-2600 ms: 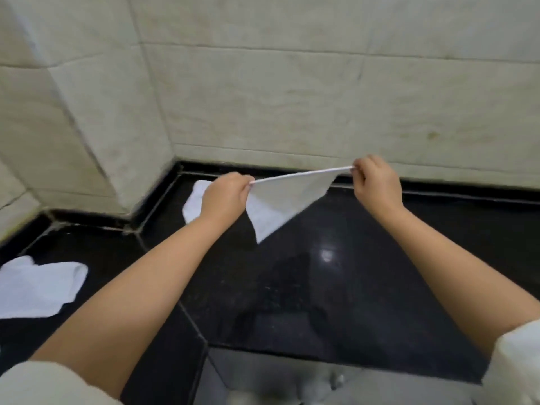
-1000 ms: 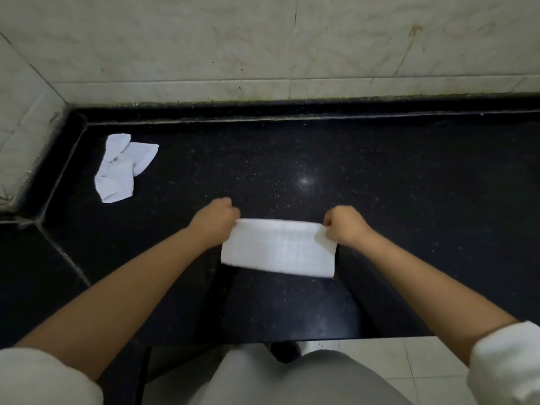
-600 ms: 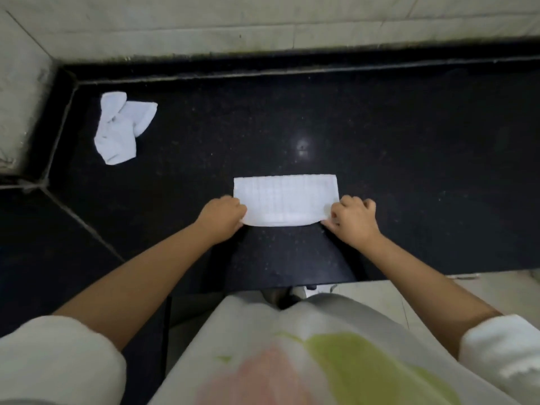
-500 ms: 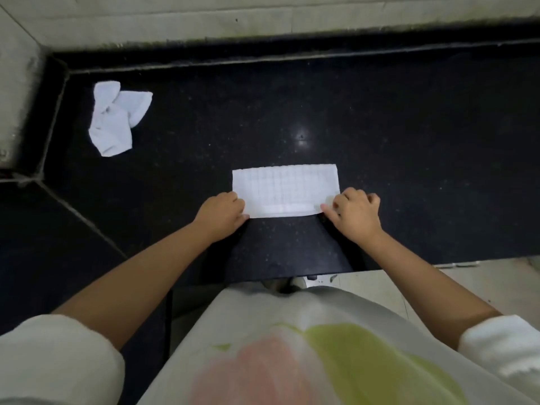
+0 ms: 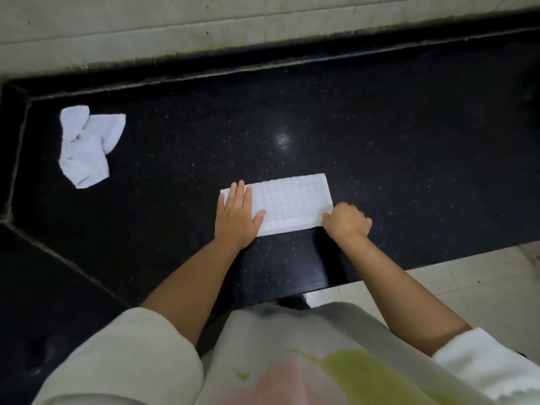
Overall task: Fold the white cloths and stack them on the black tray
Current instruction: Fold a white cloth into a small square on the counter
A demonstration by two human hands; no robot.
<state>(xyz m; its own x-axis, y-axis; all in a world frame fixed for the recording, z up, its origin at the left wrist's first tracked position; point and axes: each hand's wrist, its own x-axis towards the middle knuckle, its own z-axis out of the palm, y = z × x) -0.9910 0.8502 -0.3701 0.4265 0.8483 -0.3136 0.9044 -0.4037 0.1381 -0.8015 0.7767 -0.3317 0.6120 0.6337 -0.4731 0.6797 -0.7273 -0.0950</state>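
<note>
On the black counter [image 5: 380, 135], the left hand [image 5: 238, 213] presses flat, fingers straight, on the folded white cloth [image 5: 292, 203]; the right hand [image 5: 347, 222] pinches its near right corner.

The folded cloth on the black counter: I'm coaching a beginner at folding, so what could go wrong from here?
1. The left hand lies flat on one end of the folded cloth while the right hand pinches the near right corner; lifting by that corner alone may skew the next fold.
2. The cloth lies near the front edge of the counter and might slide off.
3. The crumpled cloth is still unfolded, and no tray is in view.
</note>
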